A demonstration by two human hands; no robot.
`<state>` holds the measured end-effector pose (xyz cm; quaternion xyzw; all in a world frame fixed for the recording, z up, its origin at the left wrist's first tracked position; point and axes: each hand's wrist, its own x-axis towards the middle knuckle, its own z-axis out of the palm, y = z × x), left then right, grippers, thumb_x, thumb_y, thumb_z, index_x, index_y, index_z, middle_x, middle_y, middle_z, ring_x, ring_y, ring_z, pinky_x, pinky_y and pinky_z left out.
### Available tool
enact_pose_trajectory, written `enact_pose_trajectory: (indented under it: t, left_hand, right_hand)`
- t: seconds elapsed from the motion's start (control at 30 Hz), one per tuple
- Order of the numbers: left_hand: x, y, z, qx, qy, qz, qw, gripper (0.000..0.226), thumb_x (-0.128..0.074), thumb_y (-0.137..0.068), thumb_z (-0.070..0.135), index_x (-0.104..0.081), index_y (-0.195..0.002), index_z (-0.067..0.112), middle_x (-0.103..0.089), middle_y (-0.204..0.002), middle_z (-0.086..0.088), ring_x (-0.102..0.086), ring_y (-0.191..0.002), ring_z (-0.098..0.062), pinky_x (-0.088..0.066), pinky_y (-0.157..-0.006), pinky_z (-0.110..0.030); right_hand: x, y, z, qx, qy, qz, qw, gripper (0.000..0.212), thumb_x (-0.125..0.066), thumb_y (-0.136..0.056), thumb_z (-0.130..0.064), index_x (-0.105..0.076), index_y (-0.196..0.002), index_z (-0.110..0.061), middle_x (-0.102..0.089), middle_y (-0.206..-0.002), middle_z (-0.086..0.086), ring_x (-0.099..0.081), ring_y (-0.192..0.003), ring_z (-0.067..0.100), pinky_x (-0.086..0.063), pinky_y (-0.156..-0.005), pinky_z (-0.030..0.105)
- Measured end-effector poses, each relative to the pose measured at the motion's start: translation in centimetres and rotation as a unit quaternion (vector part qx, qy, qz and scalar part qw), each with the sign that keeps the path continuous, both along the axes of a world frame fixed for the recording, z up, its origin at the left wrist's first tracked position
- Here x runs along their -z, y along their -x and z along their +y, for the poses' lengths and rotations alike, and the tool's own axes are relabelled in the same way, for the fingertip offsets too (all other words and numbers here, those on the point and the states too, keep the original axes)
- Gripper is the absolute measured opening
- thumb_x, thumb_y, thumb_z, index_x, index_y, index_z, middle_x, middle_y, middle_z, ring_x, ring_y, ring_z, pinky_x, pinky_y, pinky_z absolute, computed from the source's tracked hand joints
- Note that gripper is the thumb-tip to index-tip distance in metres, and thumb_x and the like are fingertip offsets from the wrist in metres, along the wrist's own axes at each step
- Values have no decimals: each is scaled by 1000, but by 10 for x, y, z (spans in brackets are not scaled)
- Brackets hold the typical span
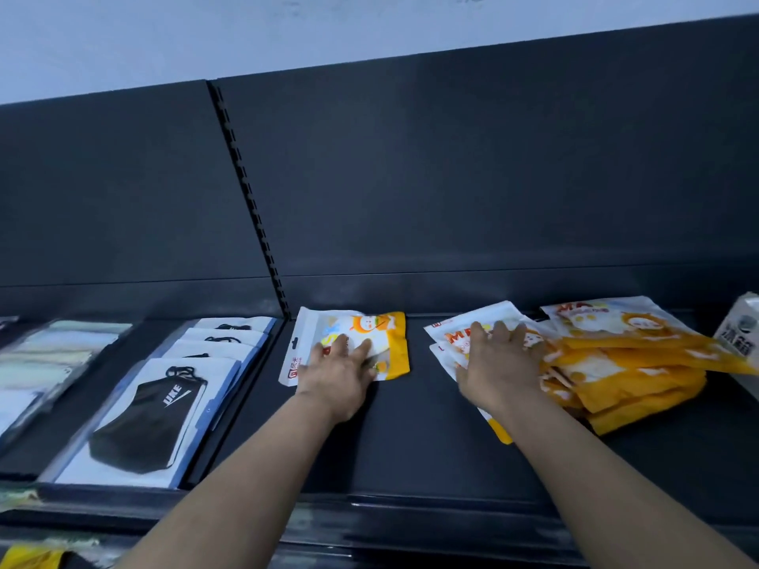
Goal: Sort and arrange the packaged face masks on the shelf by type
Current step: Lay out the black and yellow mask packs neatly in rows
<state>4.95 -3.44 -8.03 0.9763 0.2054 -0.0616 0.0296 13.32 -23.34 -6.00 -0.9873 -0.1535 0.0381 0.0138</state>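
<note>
While both my arms reach over the dark shelf (410,445), my left hand (334,377) lies flat, fingers spread, on a single white-and-orange mask packet (361,328) that sits alone near the back panel; the hand presses on it without closing round it, and my palm hides the packet's lower middle. My right hand (499,363) rests the same way, open and spread, on the white packets (464,326) at the left edge of the orange pile (624,375). How many packets lie under that hand I cannot tell, since my wrist covers their near corners and only one orange corner pokes out below my forearm. The pile itself is loosely fanned and blurred, so its printing is hard to read beyond a few orange letters. At the right edge a white carton (739,334) is cut off by the frame. To the left, past the slotted upright (250,199), black mask packets (148,416) overlap in a row, each hiding most of the one behind it, and beyond them pale packets (45,359) blur together. A yellow scrap (33,558) shows at the bottom left, too cropped to identify.
</note>
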Motion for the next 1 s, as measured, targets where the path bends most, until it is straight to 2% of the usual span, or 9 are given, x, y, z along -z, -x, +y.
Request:
enact_pose_trajectory:
  t: [0.1, 0.27, 0.37, 0.43, 0.53, 0.67, 0.77, 0.9, 1.0]
  left_hand:
    - [2, 1, 4, 4, 10, 2, 1000, 57, -23, -97, 56, -5, -149, 44, -3, -161, 5, -6, -145, -32, -26, -111, -58]
    - [1, -1, 12, 1, 55, -4, 998, 57, -25, -98, 54, -7, -151, 41, 0, -162, 5, 2, -148, -30, -11, -116, -55]
    - [-5, -1, 8, -25, 134, -162, 977, 50, -31, -101, 41, -31, -148, 22, -30, -155, -5, -23, -144, -26, -25, -112, -41]
    - [-16, 2, 5, -60, 214, -306, 926, 39, -34, -102, 30, -51, -132, 13, -59, -127, -7, -49, -123, -27, -39, -94, -34]
    - [-32, 12, 10, -127, 282, -386, 869, 34, -35, -102, 23, -52, -129, 11, -64, -115, -6, -55, -113, -26, -39, -86, -29]
    - [-29, 30, 38, -104, 217, -325, 915, 33, -41, -97, 17, -54, -128, 14, -63, -126, -9, -56, -116, -29, -47, -94, -36]
    - [-24, 39, 42, -30, 177, -234, 956, 31, -50, -94, 22, -60, -123, 18, -64, -124, -4, -56, -114, -25, -49, -89, -34]
    - [-20, 37, 26, -6, 161, -190, 968, 39, -50, -95, 33, -52, -129, 14, -61, -125, -8, -55, -115, -28, -47, -88, -35]
    - [-18, 28, 16, -34, 200, -175, 963, 43, -52, -94, 35, -46, -127, 8, -63, -121, -10, -57, -112, -30, -44, -84, -32]
  right_hand:
    - [2, -1, 0, 0, 30, 20, 999, 72, -48, -92, -20, -6, -151, -14, -10, -157, 17, -8, -142, 46, -20, -109, 64]
    - [-14, -4, -15, -20, -53, -118, 991, 62, -43, -91, -8, -16, -147, -13, -30, -149, 13, -26, -139, 32, -37, -104, 48]
    - [-26, 1, -10, -82, -127, -179, 972, 74, -40, -86, 7, -10, -150, -14, -26, -154, 8, -21, -143, 24, -26, -113, 42]
    - [-30, 10, 0, -139, -151, -174, 963, 80, -38, -82, 13, -10, -151, -16, -22, -157, 4, -16, -146, 19, -20, -116, 38]
    - [-11, 30, 13, -238, -151, -143, 949, 78, -37, -84, 12, -18, -150, -25, -24, -157, -1, -13, -147, 17, -14, -117, 37]
    - [25, 61, 18, -320, -132, -28, 938, 52, -43, -99, -29, -24, -146, -41, -13, -159, -6, 0, -147, 15, 0, -117, 39]
    - [31, 73, 20, -299, -120, 16, 947, 64, -40, -89, -63, -22, -147, -41, -2, -159, -11, 9, -146, 10, 7, -117, 41]
    - [28, 79, 23, -214, -154, -79, 961, 51, -50, -92, -46, -41, -140, -31, -27, -155, -5, -21, -144, 15, -22, -114, 36]
    - [27, 84, 25, -156, -177, -60, 970, 50, -54, -92, -35, -43, -140, -25, -34, -151, 1, -33, -138, 19, -31, -108, 32]
